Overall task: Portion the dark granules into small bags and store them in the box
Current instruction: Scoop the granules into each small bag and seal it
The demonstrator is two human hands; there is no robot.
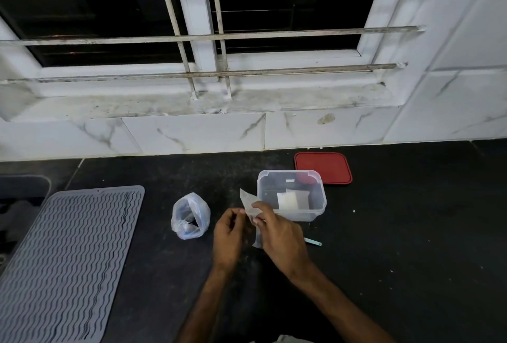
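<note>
A small clear bag [248, 201] is held up above the dark counter, just left of the clear plastic box [318, 205]. My right hand [279, 235] grips the bag with fingers curled over it. My left hand [229, 233] pinches the bag's left edge at the fingertips. The box stands open and holds small white-and-clear bags [290, 200]. A larger clear plastic bag [190, 216] with dark granules in its bottom stands open to the left of my hands. A light green scoop handle [312, 242] pokes out from behind my right hand.
The red lid [323, 167] lies flat behind the box near the wall. A grey ribbed mat [68, 255] covers the counter's left side. White marble tiles and a barred window rise behind the counter [411, 233].
</note>
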